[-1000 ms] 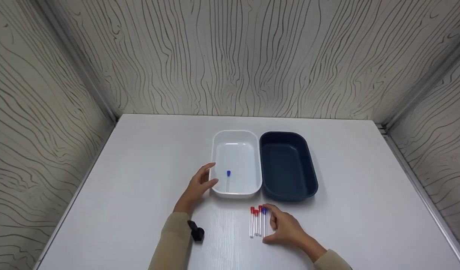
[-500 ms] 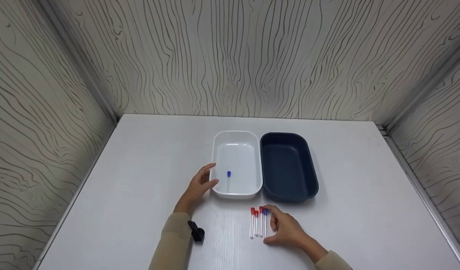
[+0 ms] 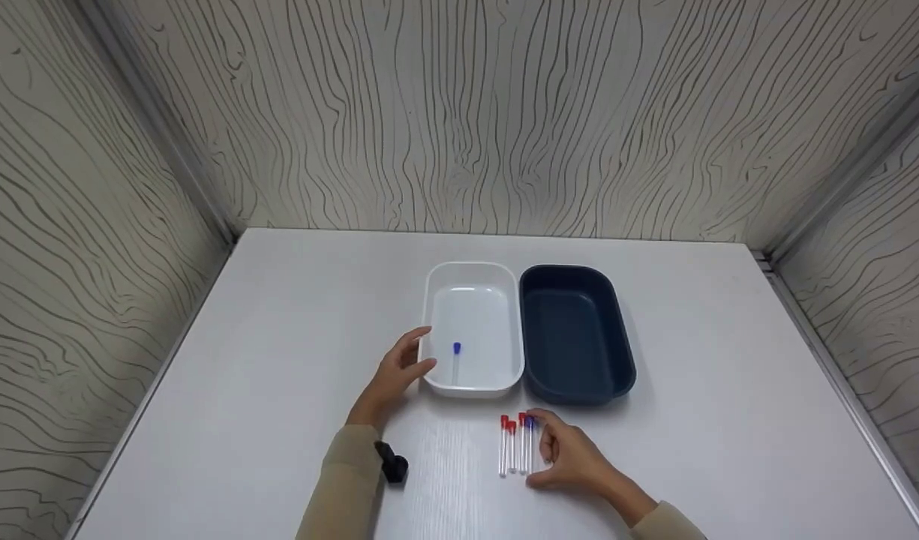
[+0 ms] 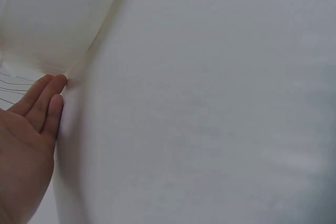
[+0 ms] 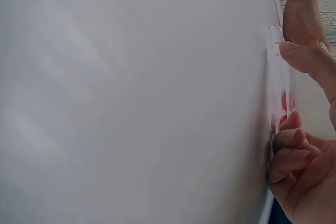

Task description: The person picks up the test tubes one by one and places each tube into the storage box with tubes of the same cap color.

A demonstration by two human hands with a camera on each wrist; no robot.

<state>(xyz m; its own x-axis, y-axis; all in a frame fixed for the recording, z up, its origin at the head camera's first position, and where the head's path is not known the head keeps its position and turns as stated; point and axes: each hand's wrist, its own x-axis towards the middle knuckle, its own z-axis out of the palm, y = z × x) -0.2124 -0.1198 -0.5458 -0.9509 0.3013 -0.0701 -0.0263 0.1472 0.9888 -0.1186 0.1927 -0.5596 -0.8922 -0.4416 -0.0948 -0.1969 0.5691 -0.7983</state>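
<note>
Three red-capped test tubes (image 3: 512, 448) lie side by side on the white table in front of the trays. A blue-capped test tube (image 3: 531, 446) lies at the right end of this row. My right hand (image 3: 575, 457) pinches it lengthwise, index finger at the cap and thumb at the bottom end. In the right wrist view, the thumb (image 5: 302, 57) touches the clear end of a tube. My left hand (image 3: 393, 371) rests against the left side of the white tray (image 3: 474, 391), index finger and thumb over its rim. Inside that tray lies another blue-capped test tube (image 3: 456, 364).
Right beside the white tray stands a dark blue tray (image 3: 630, 367), with no tube visible in it. A small black object (image 3: 393, 465) sits by the left sleeve (image 3: 344, 476). Patterned panels (image 3: 459, 112) enclose the table at the back and sides.
</note>
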